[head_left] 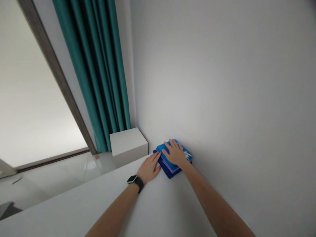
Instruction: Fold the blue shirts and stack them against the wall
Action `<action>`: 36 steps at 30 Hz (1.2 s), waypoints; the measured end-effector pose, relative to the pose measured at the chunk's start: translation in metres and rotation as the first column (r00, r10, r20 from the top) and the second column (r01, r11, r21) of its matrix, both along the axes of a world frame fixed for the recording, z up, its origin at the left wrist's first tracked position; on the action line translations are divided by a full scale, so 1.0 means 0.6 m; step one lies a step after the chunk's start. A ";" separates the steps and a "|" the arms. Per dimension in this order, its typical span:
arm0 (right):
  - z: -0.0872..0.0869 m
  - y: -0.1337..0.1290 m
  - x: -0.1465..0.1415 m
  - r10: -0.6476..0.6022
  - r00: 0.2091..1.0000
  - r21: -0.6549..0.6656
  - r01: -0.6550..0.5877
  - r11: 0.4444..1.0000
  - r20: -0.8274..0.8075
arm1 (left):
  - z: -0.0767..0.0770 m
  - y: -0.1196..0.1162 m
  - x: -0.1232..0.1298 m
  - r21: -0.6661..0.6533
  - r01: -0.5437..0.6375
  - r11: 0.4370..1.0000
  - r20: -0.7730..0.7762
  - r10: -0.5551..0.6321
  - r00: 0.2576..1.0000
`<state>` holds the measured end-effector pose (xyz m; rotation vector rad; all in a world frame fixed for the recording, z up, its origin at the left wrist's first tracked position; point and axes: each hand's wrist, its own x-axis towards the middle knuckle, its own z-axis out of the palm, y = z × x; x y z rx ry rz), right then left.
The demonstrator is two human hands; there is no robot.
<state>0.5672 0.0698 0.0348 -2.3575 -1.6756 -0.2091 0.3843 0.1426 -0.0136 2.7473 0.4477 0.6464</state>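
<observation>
A small stack of folded cloths [170, 168] lies at the far end of a white surface [98, 204], against the wall. Its top piece is bright blue with a white pattern, with purple and dark blue layers under it. My right hand [174, 154] rests flat on top of the stack, fingers spread. Beside it, my left hand [149, 168] lies on the white surface, its fingertips touching the stack's left edge. A black smartwatch [135, 181] is on my left wrist.
Beyond the surface's far edge stands a white box-shaped cabinet [129, 141]. Teal curtains [98, 75] hang behind it, near a large bright pane in a brown frame. A plain wall [209, 82] runs along the right. Shiny floor [81, 171] shows at the left.
</observation>
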 end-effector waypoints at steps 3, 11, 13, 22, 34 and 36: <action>-0.001 0.000 -0.012 0.006 1.000 -0.051 -0.008 0.999 -0.022 | -0.002 0.001 0.000 -0.004 -0.005 1.000 -0.005 0.005 1.000; -0.004 0.006 -0.019 0.029 0.999 -0.077 -0.031 0.997 -0.028 | -0.008 0.006 0.001 -0.042 -0.031 0.999 0.033 0.032 0.999; -0.001 0.006 -0.013 0.025 0.999 -0.099 -0.029 0.995 -0.042 | -0.009 0.008 0.002 -0.053 -0.046 0.998 0.042 0.048 0.998; -0.004 -0.009 0.013 -0.057 0.995 -0.093 0.049 0.994 -0.078 | -0.004 0.005 0.001 -0.048 -0.060 0.997 0.054 0.062 0.997; -0.010 -0.011 0.029 0.061 0.992 0.013 -0.060 0.998 -0.113 | 0.003 0.001 -0.002 0.049 -0.014 0.999 0.023 0.013 1.000; -0.010 -0.025 0.043 0.136 0.981 0.111 -0.121 0.986 -0.139 | 0.003 0.001 -0.001 0.041 -0.012 0.999 0.029 0.011 1.000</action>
